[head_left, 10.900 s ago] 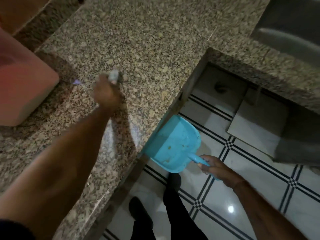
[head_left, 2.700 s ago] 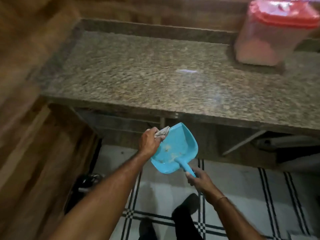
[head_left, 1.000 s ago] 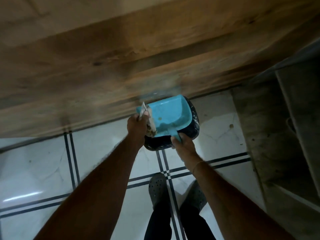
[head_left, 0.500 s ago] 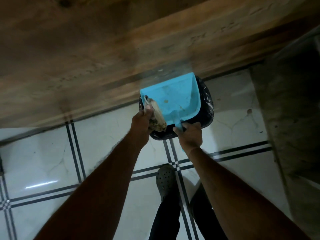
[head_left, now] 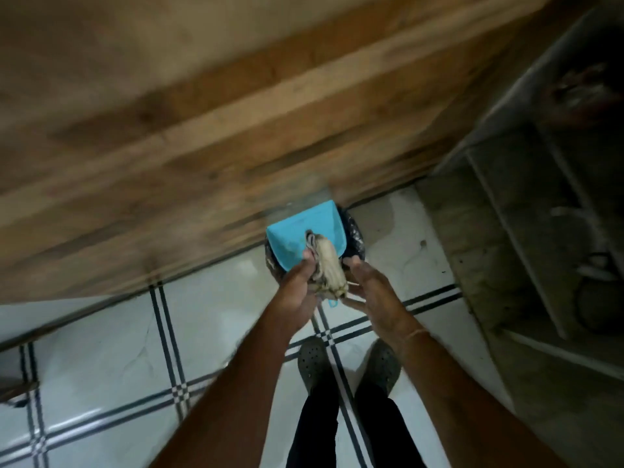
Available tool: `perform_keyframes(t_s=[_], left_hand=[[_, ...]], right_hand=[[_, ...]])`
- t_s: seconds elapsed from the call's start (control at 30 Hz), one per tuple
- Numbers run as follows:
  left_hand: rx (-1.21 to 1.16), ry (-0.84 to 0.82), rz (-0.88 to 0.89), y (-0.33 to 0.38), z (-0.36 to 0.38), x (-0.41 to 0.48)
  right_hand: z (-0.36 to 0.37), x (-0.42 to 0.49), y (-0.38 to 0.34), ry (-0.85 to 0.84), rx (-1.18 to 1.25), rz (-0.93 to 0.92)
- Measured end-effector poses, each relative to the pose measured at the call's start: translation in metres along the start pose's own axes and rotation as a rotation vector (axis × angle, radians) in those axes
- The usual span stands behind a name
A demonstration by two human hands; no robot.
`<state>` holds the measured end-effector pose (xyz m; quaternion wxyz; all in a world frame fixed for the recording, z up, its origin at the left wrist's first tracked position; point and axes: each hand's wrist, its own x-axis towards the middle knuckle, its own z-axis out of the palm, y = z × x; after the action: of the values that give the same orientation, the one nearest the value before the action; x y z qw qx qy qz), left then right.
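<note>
over a black-lined bin (head_left: 355,240) against a wooden wall (head_left: 202,130), a blue dustpan (head_left: 295,231) is held tilted and, it seems, wiped out with a dirty rag (head_left: 329,265) gripped in the curled fingers of the left hand (head_left: 299,282). next, the scraps need pushing off the lip into the bin. the handle is mostly hidden; whether the right hand (head_left: 369,287) is closed on it cannot be told.

Glossy white striped floor (head_left: 101,346) meets a wood-panelled wall (head_left: 202,96).

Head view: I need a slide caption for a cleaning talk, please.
Left hand grips a grubby rag against the blue dustpan, held by the right hand over a black-lined bin.
</note>
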<state>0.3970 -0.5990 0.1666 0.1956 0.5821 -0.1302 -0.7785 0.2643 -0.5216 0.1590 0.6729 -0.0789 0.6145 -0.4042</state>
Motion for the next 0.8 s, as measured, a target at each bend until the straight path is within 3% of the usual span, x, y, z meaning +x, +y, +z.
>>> perform_keyframes(t_s=[0.13,0.33,0.57,0.8], left_hand=[[0.13,-0.087,0.015,0.022,0.064,-0.099],[0.401,-0.279,0.023,0.07,0.169,-0.246],[0.731,-0.317,0.191,0.085,0.292,-0.323],[0.741,-0.454,0.372,0.065,0.376,-0.338]], right_hand=[[-0.001,-0.107,-0.07,0.025,0.069,-0.116],[-0.026,-0.262,-0.155,0.106,0.076,-0.439],[-0.081,-0.359,-0.222,0.277,0.134,-0.7],[-0.162,-0.411,-0.254,0.345,0.361,-0.765]])
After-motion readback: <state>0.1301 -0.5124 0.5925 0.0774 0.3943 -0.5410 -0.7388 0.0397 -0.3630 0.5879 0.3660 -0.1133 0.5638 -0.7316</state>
